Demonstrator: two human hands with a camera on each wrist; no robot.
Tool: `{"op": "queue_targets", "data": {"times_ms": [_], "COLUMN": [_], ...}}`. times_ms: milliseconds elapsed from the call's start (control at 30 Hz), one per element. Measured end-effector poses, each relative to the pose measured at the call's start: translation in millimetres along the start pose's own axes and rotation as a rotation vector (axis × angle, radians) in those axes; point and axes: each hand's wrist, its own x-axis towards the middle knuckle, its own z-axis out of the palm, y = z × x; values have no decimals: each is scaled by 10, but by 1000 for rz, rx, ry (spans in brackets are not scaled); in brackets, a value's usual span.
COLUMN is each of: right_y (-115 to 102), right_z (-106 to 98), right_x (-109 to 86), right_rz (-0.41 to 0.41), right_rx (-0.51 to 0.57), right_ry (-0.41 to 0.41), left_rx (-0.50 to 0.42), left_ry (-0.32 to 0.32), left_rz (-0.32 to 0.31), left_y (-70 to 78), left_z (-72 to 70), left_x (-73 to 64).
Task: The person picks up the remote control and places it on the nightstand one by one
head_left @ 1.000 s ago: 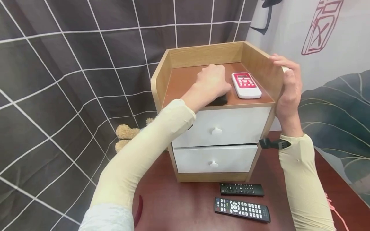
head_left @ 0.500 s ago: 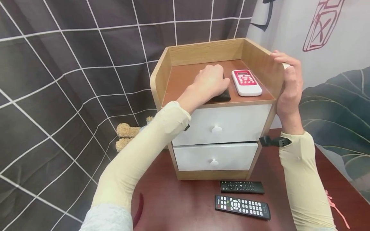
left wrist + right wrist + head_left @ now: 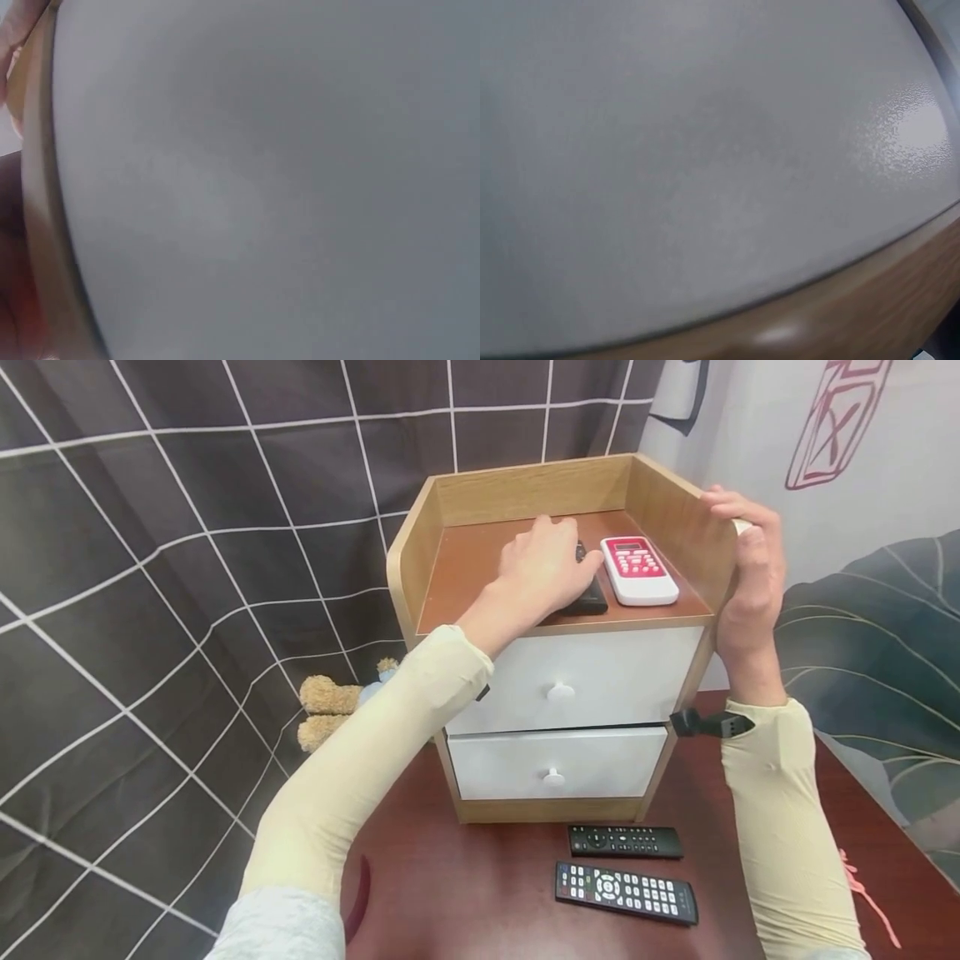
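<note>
On the brown top of a small wooden cabinet (image 3: 534, 493), my left hand (image 3: 538, 564) reaches over a black remote control (image 3: 588, 602). Thumb and fingers straddle the remote, and the hand covers much of it. A white remote with a red face (image 3: 640, 572) lies just to its right. My right hand (image 3: 752, 581) grips the front edge of the cabinet's right side panel (image 3: 678, 539), fingers over the top of it. Both wrist views are mostly filled by a white drawer front (image 3: 262, 180) bordered by a wooden edge (image 3: 832, 315); neither shows the remotes.
Two black remotes, one smaller (image 3: 624, 842) and one with white buttons (image 3: 626, 893), lie on the dark red table (image 3: 450, 877) before the cabinet. A plush toy (image 3: 330, 697) lies left, partly behind the left forearm. Dark checked fabric (image 3: 187, 568) hangs behind.
The black remote under my left hand has shifted right, nearer the white one, and the left fingers have loosened slightly. My right hand keeps its hold on the side panel.
</note>
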Motion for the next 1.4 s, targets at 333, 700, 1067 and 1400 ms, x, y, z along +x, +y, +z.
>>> {"op": "queue_targets", "data": {"times_ms": [333, 700, 1067, 1400], "right_y": [-27, -75, -101, -94], "right_z": [11, -37, -44, -84], "right_x": [-8, 16, 11, -1], "right_rz": [-1, 7, -10, -14], "right_rx": [25, 49, 58, 1], "right_ry": [6, 32, 35, 34], "left_rx": [1, -171, -122, -73], "left_ry": [201, 295, 539, 433], "left_rz": [190, 521, 1096, 1323], "left_y": [-18, 102, 25, 22], "left_z": [17, 49, 552, 1130], "left_x": [-257, -553, -765, -1206]}}
